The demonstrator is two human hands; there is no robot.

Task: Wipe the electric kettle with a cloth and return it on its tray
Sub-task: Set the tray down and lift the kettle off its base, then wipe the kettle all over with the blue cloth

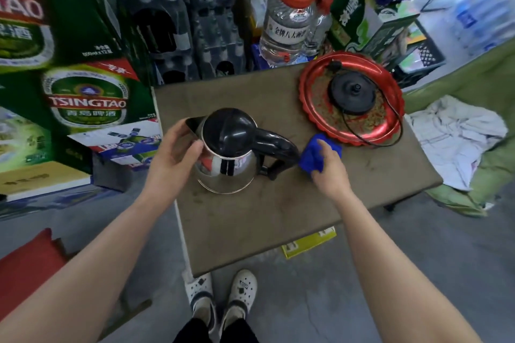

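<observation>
A steel electric kettle [231, 170] with a black lid and black handle stands upright on the brown table [250, 225]. My left hand [175, 153] grips its left side near the spout. In my right hand [328, 167] is a bunched blue cloth [315, 157], pressed against the end of the kettle's handle. The red scalloped tray [390, 125] lies at the table's far right, holding the black kettle base [351, 94] and its cord.
Green beer cartons [86, 97] are stacked left of the table. A large water jug with a red cap [289, 22] stands behind it. A white rag [457, 136] lies on green fabric to the right. My feet in white clogs [220, 295] stand by the table's near corner.
</observation>
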